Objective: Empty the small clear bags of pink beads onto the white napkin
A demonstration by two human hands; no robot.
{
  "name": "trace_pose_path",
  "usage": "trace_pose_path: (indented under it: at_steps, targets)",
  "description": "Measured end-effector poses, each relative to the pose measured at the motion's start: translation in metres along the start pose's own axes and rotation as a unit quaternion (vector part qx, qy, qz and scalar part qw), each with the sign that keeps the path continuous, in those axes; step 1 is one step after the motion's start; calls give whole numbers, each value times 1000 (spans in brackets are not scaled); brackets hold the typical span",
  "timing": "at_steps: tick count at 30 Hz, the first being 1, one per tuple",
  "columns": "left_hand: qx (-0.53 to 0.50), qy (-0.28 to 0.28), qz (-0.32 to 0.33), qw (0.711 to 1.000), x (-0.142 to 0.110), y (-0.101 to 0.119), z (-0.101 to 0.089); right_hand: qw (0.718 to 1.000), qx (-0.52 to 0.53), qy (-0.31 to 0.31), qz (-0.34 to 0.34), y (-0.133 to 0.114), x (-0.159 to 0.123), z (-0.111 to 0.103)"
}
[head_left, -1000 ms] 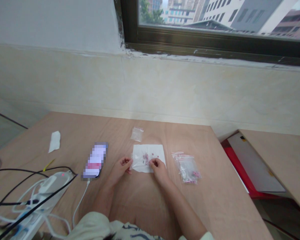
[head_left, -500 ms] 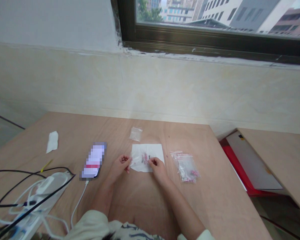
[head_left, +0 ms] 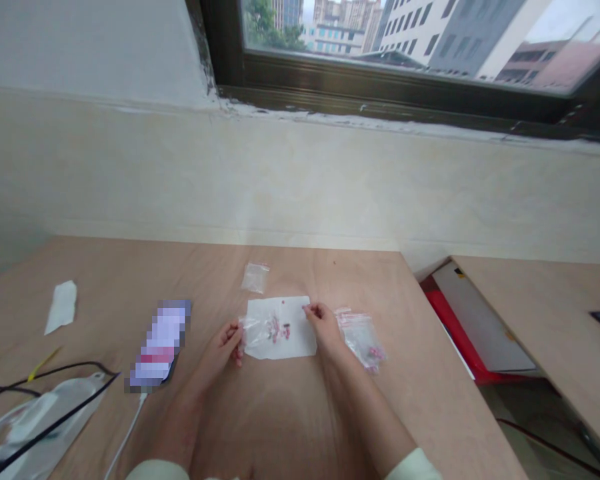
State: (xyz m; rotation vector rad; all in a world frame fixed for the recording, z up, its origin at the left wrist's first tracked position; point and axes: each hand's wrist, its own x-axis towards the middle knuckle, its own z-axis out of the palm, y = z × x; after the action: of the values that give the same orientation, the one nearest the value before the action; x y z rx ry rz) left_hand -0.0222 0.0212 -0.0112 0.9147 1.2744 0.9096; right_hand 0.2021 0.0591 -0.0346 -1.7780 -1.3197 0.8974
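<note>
A white sheet of paper point(head_left: 297, 343) lies on the table with several small pink and dark pieces point(head_left: 279, 329) at its middle. Over its left part is a shiny clear plastic bag point(head_left: 255, 333). My left hand point(head_left: 226, 343) is closed at the left edge of the sheet, thumb and finger pinching the bag's edge. At the sheet's upper right corner, my right hand point(head_left: 325, 327) has its fingertips pinched together; whatever is between them is too small to make out. One tiny reddish piece point(head_left: 283, 302) sits near the sheet's top edge.
Clear zip bags with pink pieces point(head_left: 363, 339) lie right of my right hand. A small clear bag point(head_left: 255, 277) is behind the paper. To the left are a charging phone point(head_left: 160, 343), a white scrap point(head_left: 61, 307) and a power strip point(head_left: 55, 413) with cables.
My right hand has moved off the pink pieces to the paper's upper right corner. My left hand stays at the left edge. The view has turned a little to the right.
</note>
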Motion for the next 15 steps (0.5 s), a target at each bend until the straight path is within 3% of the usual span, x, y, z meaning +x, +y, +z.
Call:
trace_pose_path:
  at_steps: [4, 8, 11, 15]
  targets:
    - [-18, -3, -11, 1000, 2, -3, -2, 990, -85, 110, 25, 1, 81, -39]
    - [-25, 19, -39, 999, 2, -3, -3, 972, -162, 166, 45, 4, 150, -49]
    - [-34, 34, -51, 998, 3, -4, -7, 959, -204, 186, 58, 9, 177, -41]
    - [-36, 44, -68, 996, 6, -14, -16, 953, -238, 184, 47, 18, 188, -36]
